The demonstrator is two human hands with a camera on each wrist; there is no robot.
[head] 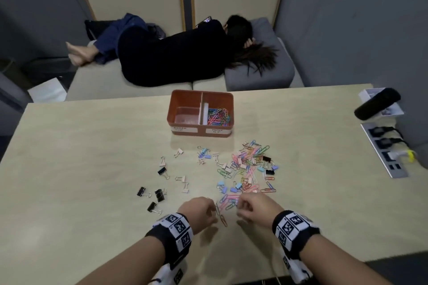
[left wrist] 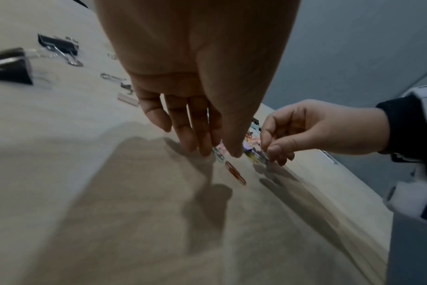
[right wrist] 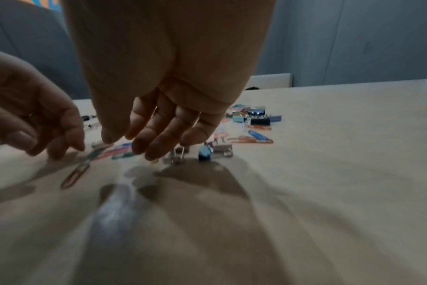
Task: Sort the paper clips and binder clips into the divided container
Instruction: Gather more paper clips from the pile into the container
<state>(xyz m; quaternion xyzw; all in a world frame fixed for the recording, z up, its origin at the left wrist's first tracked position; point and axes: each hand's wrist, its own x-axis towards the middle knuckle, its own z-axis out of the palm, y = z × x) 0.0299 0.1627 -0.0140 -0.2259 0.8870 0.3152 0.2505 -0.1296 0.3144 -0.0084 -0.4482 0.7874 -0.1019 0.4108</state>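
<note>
An orange divided container (head: 172,109) stands at the table's far middle. Its right compartment holds coloured paper clips (head: 217,114); the left one looks bare. A mixed pile of clips (head: 251,164) lies in front of it. Black binder clips (head: 159,194) are scattered to the left. My left hand (head: 214,214) hangs fingers-down over a teal paper clip (left wrist: 218,155), holding nothing. Just in front lies an orange paper clip (head: 223,220). My right hand (head: 239,211) hovers beside it with loosely curled fingers (right wrist: 139,148) above a small group of paper clips (head: 229,200), gripping nothing.
A person lies on the sofa (head: 129,81) behind the table. At the right edge are a power strip (head: 384,150) and a black cylinder (head: 377,103) on a white box. Pale binder clips (head: 183,183) lie mid-table.
</note>
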